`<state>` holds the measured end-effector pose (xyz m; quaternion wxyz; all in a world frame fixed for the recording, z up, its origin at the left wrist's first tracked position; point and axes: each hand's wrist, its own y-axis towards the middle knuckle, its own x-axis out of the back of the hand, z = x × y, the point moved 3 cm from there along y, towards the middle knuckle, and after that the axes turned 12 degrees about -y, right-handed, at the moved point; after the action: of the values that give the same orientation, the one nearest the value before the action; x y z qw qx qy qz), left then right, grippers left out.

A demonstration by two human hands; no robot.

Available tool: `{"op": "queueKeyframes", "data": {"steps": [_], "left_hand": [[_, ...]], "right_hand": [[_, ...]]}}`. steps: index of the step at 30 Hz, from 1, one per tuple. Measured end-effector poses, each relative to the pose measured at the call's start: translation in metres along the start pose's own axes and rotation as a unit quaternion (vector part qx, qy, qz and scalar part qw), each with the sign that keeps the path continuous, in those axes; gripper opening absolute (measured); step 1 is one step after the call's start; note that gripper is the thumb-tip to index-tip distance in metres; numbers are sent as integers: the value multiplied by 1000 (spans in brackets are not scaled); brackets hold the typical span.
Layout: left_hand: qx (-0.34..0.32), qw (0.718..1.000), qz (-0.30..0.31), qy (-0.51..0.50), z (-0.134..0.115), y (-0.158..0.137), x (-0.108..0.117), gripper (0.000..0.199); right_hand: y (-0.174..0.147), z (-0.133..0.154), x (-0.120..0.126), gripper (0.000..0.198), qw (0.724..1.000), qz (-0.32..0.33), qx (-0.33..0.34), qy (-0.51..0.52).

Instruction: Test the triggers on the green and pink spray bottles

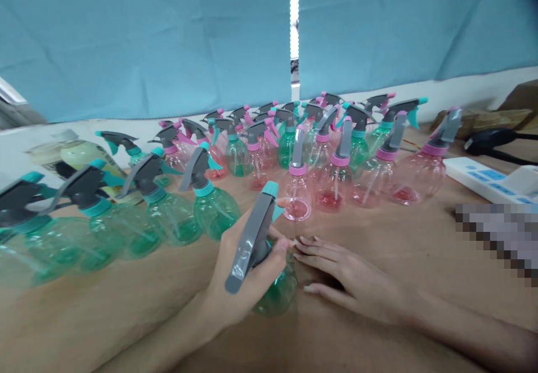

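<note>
From my head view, blue cloth (pixel 168 42) hangs behind the tabletop (pixel 168 317). My left hand (pixel 247 266) is closed around the neck of a green spray bottle (pixel 279 297), which stands just left of my right hand (pixel 344 269); the left is nearer. The bottle's body looks roughly upright, its teal nozzle (pixel 270 189) pointing away from me and slightly right. My right hand lies palm down, fingers spread and holding nothing. Green bottles (pixel 216 210) stand beyond my left hand, pink bottles (pixel 298 196) beyond my right.
</note>
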<state>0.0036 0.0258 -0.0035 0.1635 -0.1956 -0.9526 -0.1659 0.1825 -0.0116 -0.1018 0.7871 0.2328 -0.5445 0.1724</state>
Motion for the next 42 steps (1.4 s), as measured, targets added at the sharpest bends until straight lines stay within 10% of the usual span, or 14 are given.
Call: {"op": "queueKeyframes", "data": {"steps": [9, 25, 31, 42], "left_hand": [[-13, 1000, 6, -20, -2, 0, 1, 34], [-15, 999, 0, -45, -3, 2, 1, 38], [-21, 1000, 6, -14, 0, 2, 3, 5], [-63, 998, 17, -22, -7, 2, 7, 21]], "right_hand": [[-1, 1, 1, 55, 1000, -19, 3, 20], [-1, 0, 1, 56, 999, -27, 3, 26], [-2, 0, 0, 56, 999, -27, 5, 27], [-1, 0, 2, 55, 1000, -16, 9, 11]]}}
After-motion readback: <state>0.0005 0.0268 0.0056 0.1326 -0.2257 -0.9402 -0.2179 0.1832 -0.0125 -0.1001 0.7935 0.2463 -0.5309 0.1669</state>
